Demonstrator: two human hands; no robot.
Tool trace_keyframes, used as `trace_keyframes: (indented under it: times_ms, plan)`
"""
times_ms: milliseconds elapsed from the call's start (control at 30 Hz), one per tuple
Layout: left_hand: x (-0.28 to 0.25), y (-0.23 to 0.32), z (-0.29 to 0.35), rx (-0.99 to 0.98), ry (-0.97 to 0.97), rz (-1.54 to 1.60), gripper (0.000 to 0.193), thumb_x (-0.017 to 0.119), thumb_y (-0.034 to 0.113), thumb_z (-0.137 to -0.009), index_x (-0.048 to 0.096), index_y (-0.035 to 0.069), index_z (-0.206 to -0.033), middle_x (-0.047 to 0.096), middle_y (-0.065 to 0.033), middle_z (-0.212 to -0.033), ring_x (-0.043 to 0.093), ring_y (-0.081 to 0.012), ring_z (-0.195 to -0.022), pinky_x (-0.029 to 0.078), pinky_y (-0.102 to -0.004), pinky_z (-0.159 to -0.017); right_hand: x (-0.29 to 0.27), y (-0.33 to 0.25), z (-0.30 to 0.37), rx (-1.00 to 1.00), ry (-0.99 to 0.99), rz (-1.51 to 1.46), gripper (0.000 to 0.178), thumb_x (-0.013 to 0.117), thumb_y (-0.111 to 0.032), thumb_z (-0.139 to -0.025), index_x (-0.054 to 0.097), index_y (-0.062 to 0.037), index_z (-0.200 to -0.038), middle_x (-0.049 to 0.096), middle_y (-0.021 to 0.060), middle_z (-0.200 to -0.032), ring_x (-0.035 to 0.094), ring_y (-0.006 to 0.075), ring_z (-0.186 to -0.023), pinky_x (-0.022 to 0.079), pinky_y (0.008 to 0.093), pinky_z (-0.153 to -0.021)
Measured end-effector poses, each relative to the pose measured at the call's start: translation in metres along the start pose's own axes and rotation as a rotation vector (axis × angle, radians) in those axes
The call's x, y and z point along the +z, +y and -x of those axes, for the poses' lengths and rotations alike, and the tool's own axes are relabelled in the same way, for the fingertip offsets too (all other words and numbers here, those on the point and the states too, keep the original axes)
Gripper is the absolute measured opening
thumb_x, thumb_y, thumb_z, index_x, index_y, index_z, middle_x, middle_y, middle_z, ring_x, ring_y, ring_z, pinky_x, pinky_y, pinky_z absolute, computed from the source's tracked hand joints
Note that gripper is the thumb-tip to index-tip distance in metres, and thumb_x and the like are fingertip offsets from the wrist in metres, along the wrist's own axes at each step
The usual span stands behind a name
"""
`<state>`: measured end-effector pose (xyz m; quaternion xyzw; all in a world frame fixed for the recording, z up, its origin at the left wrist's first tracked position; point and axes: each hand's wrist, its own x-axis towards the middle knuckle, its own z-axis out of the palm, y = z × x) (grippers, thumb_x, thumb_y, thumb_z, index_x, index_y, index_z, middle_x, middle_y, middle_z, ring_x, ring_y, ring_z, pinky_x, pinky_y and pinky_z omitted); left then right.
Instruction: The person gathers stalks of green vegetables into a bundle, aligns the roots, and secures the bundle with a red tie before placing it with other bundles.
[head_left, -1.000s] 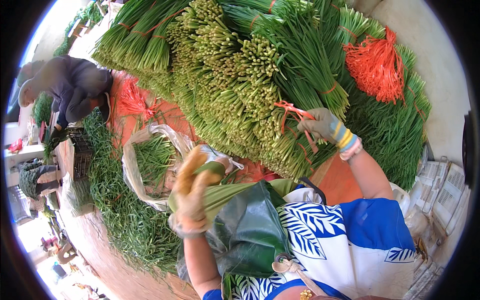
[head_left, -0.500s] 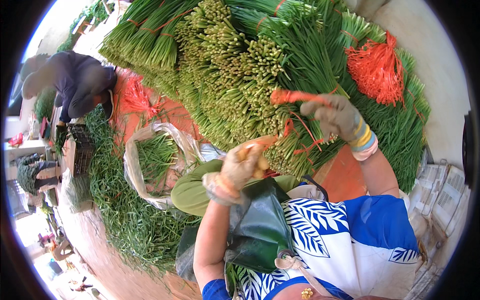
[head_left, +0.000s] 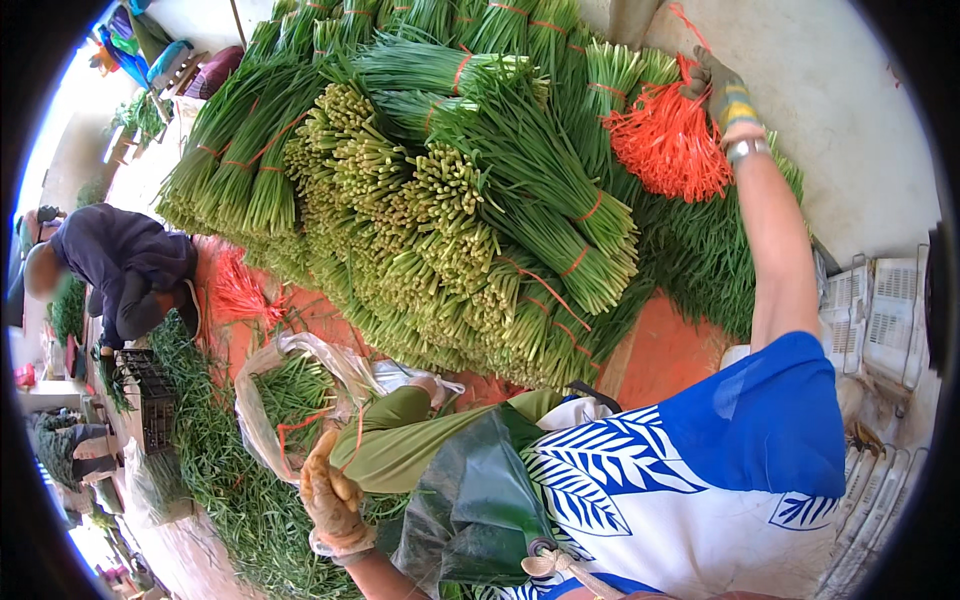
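My left hand, in a stained pale glove, is closed beside the plastic bag at my knee. A thin red tie strip loops out from its fingers. At the upper right, my right hand, in a grey glove with a yellow band, is closed at the top of a hank of red plastic ties. The hank lies on bundles of green chives. Two tied chive bundles rest across the stack, their cut ends toward me. The fingertips of my right hand are partly hidden.
A large stack of chives fills the middle. The open clear plastic bag holds cut greens, with loose greens scattered on the floor. White crates stand at right. A crouching person works at left near another red hank.
My right hand has reached up and right to the red hank. My left hand has moved down and left, away from the stack. A tied bundle now lies on the stack's right side.
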<state>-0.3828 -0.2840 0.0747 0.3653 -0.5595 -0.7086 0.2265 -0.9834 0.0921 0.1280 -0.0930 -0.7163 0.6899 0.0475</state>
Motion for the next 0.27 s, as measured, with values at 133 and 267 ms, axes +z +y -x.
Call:
trace_keyframes:
  times_ms: [133, 267]
  plan:
    - [-0.021, 0.005, 0.016, 0.050, 0.075, 0.162, 0.048, 0.046, 0.032, -0.094, 0.047, -0.008, -0.120, 0.032, 0.0083, -0.043, 0.026, -0.0012, -0.030, 0.023, -0.0167, -0.028, -0.019, 0.002, -0.066, -0.063, 0.221, 0.755, 0.077, 0.071, -0.050, -0.067, 0.047, 0.0022, -0.118, 0.058, 0.0180, -0.106, 0.059, 0.0220, -0.083, 0.049, 0.0389, -0.078]
    - [-0.055, 0.011, 0.035, -0.036, 0.125, 0.385, 0.050, 0.039, 0.031, -0.096, 0.038, -0.007, -0.128, 0.029, 0.0094, -0.043, 0.024, -0.0005, -0.030, 0.021, -0.0165, -0.027, 0.073, 0.080, -0.084, -0.632, 0.284, 1.033, 0.106, 0.073, -0.056, -0.060, 0.024, -0.0036, -0.138, 0.052, 0.0184, -0.120, 0.053, 0.0230, -0.109, 0.042, 0.0379, -0.092]
